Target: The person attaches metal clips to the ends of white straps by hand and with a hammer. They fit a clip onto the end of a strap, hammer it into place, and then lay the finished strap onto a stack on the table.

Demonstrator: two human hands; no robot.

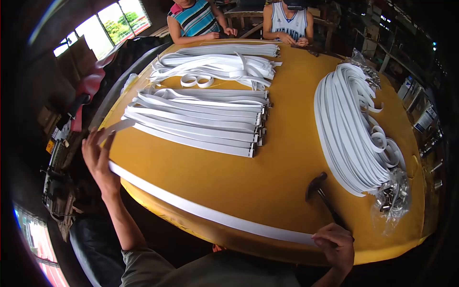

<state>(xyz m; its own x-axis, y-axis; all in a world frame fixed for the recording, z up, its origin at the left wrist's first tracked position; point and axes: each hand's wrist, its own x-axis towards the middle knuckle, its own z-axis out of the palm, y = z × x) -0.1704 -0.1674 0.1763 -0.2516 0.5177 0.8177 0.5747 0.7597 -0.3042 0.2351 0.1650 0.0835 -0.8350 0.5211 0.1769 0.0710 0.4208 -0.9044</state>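
Note:
A long white belt strap (210,213) stretches along the near edge of the table between my hands. My left hand (100,160) holds it at the far left, and a length of strap shows above the fingers, bending toward the stacked belts. Pinched in my right hand (336,241) is the strap's other end. A hammer (318,186) lies just beyond my right hand, its handle partly hidden behind it. White belts (191,119) with metal buckles at their right ends lie side by side past my left hand.
On the yellow-covered table (282,191), a large bundle of white straps (342,129) lies right, beside a plastic bag of metal parts (394,193). More straps (210,67) and two rolled rings (197,81) lie farther back. Two people (196,21) sit at the far side.

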